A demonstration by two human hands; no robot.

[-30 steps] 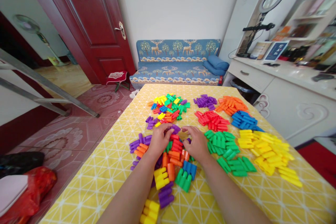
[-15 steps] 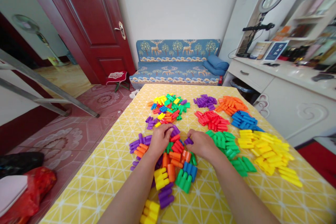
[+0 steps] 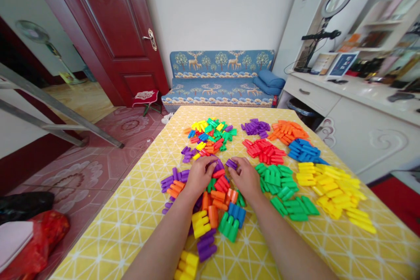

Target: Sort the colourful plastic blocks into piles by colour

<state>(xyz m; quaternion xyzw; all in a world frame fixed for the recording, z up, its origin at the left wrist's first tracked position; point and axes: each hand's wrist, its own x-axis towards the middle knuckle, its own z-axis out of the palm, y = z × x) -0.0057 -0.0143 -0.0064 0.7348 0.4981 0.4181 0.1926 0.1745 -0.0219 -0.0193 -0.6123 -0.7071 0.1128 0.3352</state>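
Observation:
My left hand is closed, its thumb and fingers around a purple plastic building block above the near mixed pile. Pinched in my right hand is another purple block, a short way to the right of the first. Below and between the hands lie red blocks, orange blocks, a green block, a blue block and a yellow block. My left hand and forearm hide part of this pile.
Single-colour piles stand to the right: purple, orange, red, blue, green and yellow. A mixed pile lies farther back. Beyond the yellow-clothed table is a blue sofa.
My right hand has moved left and slightly away from me with its purple block, closer to my left hand. My left hand has stayed nearly in place.

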